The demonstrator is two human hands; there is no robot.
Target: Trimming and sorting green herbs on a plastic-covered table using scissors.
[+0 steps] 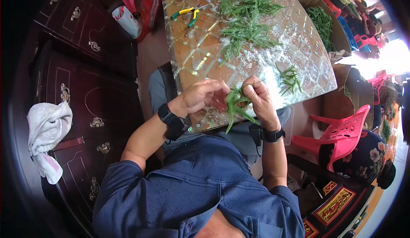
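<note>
Over the near edge of the table, a green pine-like sprig [235, 109] hangs between my two hands, its needled branches drooping. My right hand [261, 99] is closed, thumb and forefinger pinching the sprig's upper end. From the other side, my left hand [204, 96] curls its fingers round the sprig's left side; its fingertips are partly hidden and slightly blurred. A smaller loose sprig [290, 79] lies on the glass to the right of my right hand. Farther off, a heap of similar green sprigs [250, 31] spreads across the tabletop.
White flakes lie scattered over the glass-topped table [192, 73]. Pliers [188, 15] with yellow-green handles rest at its far left. Cardboard boxes, one holding greenery [320, 24], stand to the right, near a pink chair [341, 135]. Dark drawers [92, 105] line my left, with a towel [50, 125] hanging.
</note>
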